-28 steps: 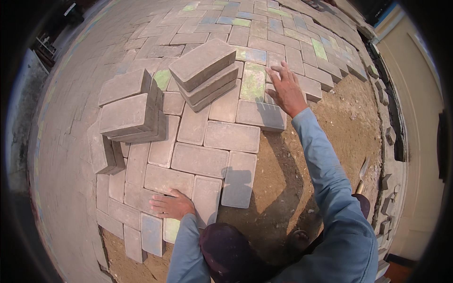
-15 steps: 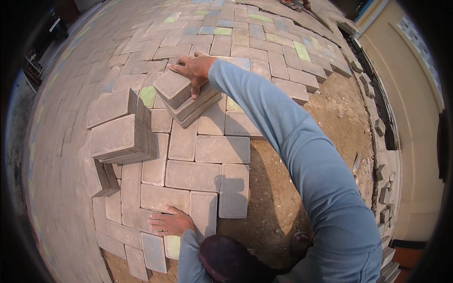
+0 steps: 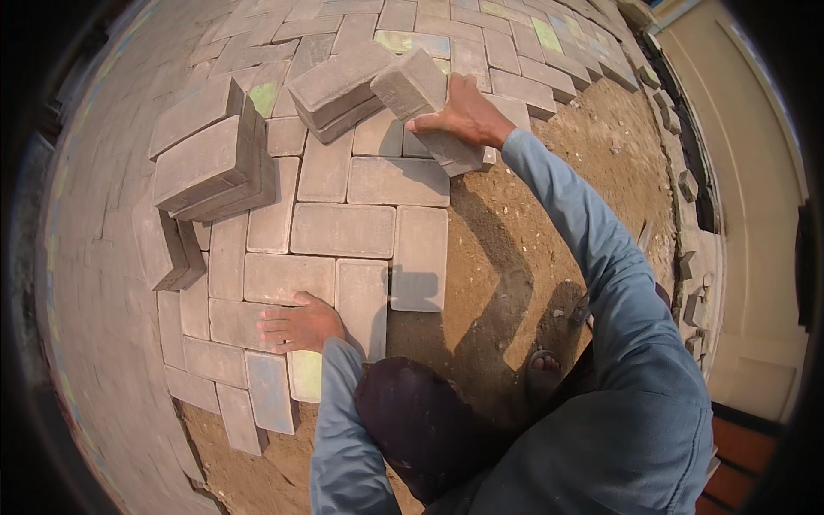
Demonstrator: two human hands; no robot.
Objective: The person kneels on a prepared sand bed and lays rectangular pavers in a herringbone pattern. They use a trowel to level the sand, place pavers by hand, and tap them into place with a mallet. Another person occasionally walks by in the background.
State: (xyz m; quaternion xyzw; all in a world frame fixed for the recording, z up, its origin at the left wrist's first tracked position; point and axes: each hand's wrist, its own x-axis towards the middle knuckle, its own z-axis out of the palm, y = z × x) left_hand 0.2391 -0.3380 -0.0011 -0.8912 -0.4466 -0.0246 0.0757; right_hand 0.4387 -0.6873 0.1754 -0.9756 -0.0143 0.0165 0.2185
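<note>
Right hand (image 3: 464, 114) gripping oblong concrete paver (image 3: 410, 84), grainy sand (image 3: 584, 163)

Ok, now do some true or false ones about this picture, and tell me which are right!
1. The right hand is holding a grey paving block. True.
2. The left hand is up in the air. False: it rests on the laid blocks.
3. Both sleeves are red. False: the sleeves are blue.
4. Bare sand lies to the right of the laid blocks. True.
</note>
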